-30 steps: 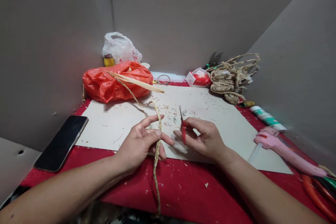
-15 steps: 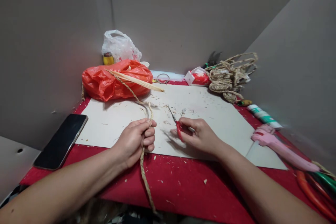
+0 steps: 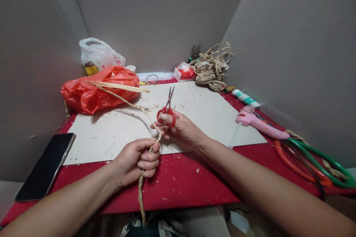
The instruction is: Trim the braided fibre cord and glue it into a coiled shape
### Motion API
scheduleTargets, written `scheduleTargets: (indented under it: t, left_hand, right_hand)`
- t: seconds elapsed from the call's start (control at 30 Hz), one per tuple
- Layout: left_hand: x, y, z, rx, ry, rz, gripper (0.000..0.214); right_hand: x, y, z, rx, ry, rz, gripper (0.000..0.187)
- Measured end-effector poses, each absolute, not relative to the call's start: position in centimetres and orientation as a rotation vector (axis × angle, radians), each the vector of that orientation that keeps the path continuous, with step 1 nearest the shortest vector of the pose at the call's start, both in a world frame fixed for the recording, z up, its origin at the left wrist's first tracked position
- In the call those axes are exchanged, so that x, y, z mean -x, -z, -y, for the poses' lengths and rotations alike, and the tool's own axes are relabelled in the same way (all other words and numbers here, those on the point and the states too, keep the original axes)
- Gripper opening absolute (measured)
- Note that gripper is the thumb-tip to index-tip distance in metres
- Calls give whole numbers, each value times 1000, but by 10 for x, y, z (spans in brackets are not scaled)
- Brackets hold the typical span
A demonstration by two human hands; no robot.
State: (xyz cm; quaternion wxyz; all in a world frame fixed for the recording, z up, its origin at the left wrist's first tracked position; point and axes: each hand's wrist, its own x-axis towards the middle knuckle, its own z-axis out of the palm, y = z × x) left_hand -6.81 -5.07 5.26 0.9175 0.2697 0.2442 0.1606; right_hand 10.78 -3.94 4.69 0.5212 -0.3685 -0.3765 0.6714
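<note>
The left hand (image 3: pixel 138 162) is clenched around the braided rope (image 3: pixel 140 194), which runs from the red bag (image 3: pixel 96 89) across the worktop (image 3: pixel 194 189) and hangs off its front edge. The right hand (image 3: pixel 182 132) grips small scissors (image 3: pixel 167 110), blades up beside the rope; it looks uncut.

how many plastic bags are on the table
2: an orange-red plastic bag at the back left of the table, and a white plastic bag just behind it. More could be hidden behind them.
</note>
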Motion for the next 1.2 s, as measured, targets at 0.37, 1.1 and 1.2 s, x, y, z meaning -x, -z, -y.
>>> scheduleTargets:
  t: [0.37,1.1,1.2]
  left_hand:
    - [58,-47,58,-933,-521,-715,16]
    - [72,-60,57,-1104,-837,-724,27]
    - [77,-64,51,-1073,-873,-715,30]
  right_hand:
    - [-96,-44,48,984,-1524,916,39]
    - [-128,-70,43,1222,-1065,1575,32]
    - [-129,-64,41,1255,-834,1950,31]
